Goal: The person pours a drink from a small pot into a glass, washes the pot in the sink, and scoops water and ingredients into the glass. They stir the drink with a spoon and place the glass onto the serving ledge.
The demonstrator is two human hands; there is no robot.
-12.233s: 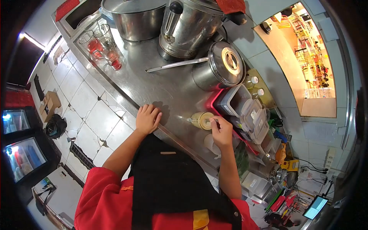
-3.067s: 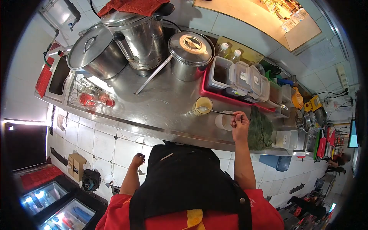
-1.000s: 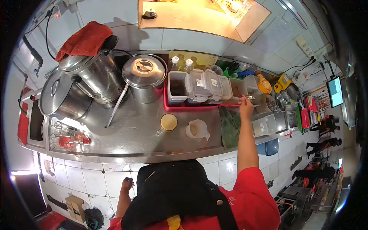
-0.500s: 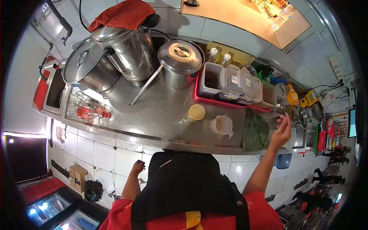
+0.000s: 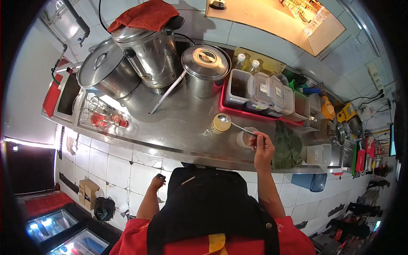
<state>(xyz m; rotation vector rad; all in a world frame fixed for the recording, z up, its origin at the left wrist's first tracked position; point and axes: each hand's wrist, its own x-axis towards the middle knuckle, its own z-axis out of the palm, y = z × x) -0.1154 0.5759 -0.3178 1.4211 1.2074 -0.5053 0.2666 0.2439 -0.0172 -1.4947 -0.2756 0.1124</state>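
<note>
My right hand [image 5: 264, 151] grips the handle of a metal spoon [image 5: 241, 127] between thumb and fingers. The spoon's bowl is over the mouth of a glass mug [image 5: 220, 123] of pale yellow liquid; whether it touches the liquid I cannot tell. Just left of that hand stands a translucent plastic jug [image 5: 244, 138], partly hidden behind my fingers. A dark green cloth [image 5: 287, 148] lies to the right. My left hand [image 5: 158, 182] hangs below the counter's front edge, fingers curled, with a dark bit at the fingertips that I cannot make out.
Along the back of the steel counter [image 5: 170, 131] stand a lidded pot [image 5: 204, 72], a large urn [image 5: 151, 57] and a stockpot [image 5: 104, 70]. A red tray [image 5: 259, 112] carries lidded plastic tubs. Glasses [image 5: 106, 117] lie at the left, and a clear tub [image 5: 318, 155] sits right.
My right hand has moved left from beyond the green cloth to the jug, and the spoon is now plainly seen over the mug. My left hand stays low.
</note>
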